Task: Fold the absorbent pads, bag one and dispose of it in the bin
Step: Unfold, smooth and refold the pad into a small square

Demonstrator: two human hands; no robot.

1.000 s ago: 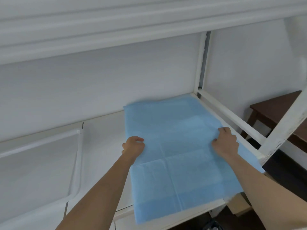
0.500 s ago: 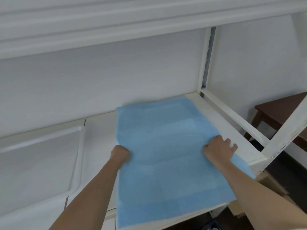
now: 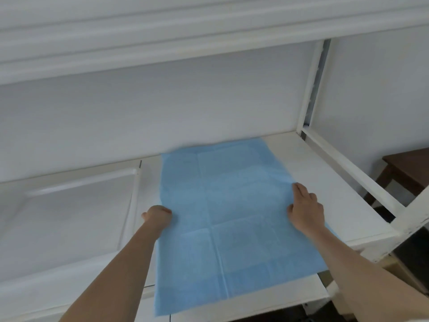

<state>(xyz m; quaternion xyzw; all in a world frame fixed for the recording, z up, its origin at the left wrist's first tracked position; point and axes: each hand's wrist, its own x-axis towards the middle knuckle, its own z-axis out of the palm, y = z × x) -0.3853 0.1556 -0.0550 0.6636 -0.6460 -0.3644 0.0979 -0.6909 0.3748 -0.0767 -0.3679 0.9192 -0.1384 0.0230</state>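
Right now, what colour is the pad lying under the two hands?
Light blue, plain, with faint fold creases crossing the pad. The head view shows it clearly.

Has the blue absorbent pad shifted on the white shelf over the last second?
Yes. The blue absorbent pad has slid left, away from the white corner post; more bare white shelf shows to its right now.

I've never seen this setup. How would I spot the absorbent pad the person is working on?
Find the white shelf set against the white wall. The absorbent pad lies spread flat on it, between the left hand and right hand at its side edges. It is the only blue thing there, a creased rectangular sheet on an all-white surface.
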